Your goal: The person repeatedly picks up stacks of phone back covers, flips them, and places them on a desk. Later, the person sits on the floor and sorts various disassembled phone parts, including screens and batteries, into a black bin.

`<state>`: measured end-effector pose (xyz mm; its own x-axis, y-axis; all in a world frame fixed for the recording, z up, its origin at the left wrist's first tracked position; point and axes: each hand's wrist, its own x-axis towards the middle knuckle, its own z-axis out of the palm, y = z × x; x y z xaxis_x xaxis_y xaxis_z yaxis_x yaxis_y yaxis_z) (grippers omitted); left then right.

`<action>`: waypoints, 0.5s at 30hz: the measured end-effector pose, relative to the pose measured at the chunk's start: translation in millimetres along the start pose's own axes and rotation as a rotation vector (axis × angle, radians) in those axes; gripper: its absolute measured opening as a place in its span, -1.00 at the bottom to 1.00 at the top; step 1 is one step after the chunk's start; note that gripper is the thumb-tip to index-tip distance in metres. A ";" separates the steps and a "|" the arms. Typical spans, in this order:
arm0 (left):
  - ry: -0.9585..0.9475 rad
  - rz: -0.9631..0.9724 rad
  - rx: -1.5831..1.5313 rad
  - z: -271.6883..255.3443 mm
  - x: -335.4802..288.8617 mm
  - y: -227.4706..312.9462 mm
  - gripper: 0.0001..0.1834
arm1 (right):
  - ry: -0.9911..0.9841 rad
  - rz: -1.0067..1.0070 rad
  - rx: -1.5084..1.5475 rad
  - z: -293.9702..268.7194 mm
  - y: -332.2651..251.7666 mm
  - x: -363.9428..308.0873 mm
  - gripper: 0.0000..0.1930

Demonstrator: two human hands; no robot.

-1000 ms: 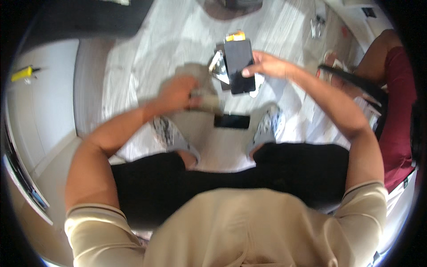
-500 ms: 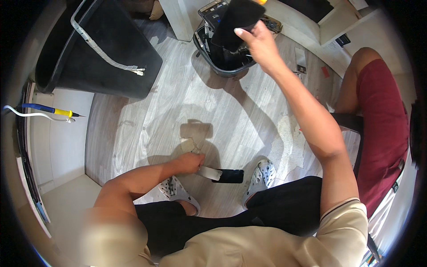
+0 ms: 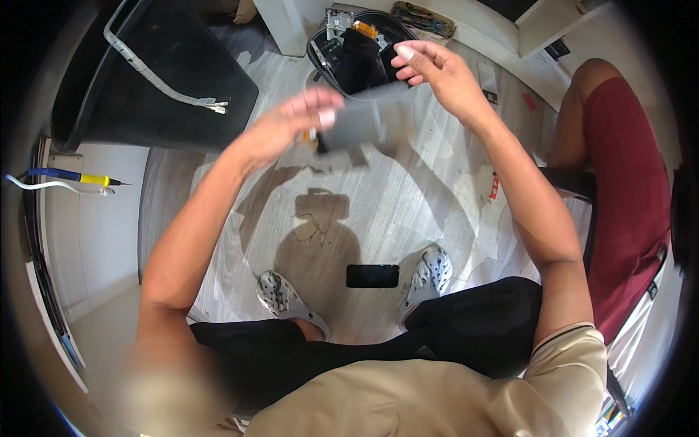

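My left hand (image 3: 295,122) is raised over the floor, its fingers closed on the left end of a thin, phone-sized greyish panel (image 3: 373,120) smeared by motion. A small orange and black bit shows by that hand. My right hand (image 3: 429,69) is at the right rim of a black bin (image 3: 316,64), fingers loosely curled and apart, nothing seen in them. Inside the bin are a black flat panel (image 3: 358,62) with an orange tab (image 3: 365,29) and several phone parts. A dark phone (image 3: 372,276) lies on the floor between my shoes.
A large black tub (image 3: 182,95) stands at the left, a taped cable (image 3: 156,79) hanging over it. Below it a blue and yellow pen-shaped tool (image 3: 80,177) juts out by a white cable. Another person's knee in maroon shorts (image 3: 626,197) is at the right.
My left hand has moved up from beside the floor phone; the whitish strip it held there is gone from view. My right hand has let go of the black panel, now in the bin.
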<state>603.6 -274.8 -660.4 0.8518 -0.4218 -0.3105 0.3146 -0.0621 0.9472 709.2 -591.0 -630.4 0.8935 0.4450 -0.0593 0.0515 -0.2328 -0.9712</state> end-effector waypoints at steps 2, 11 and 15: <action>0.135 0.182 -0.278 4.9 29.1 20.5 -0.59 | 0.029 0.000 0.137 -1.0 -15.4 -3.0 -0.43; 0.743 0.454 -0.029 24.9 73.4 6.9 -0.68 | 0.228 -0.185 -0.456 25.7 -11.3 46.2 -0.48; 0.287 0.273 0.597 66.4 -2.6 -83.5 -0.65 | 0.272 -0.297 -0.755 19.3 5.8 61.1 -0.60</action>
<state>547.3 -328.6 -733.4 0.9700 -0.2430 0.0126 -0.1381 -0.5075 0.8505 755.6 -548.5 -644.1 0.8669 0.3781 0.3248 0.4976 -0.6959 -0.5178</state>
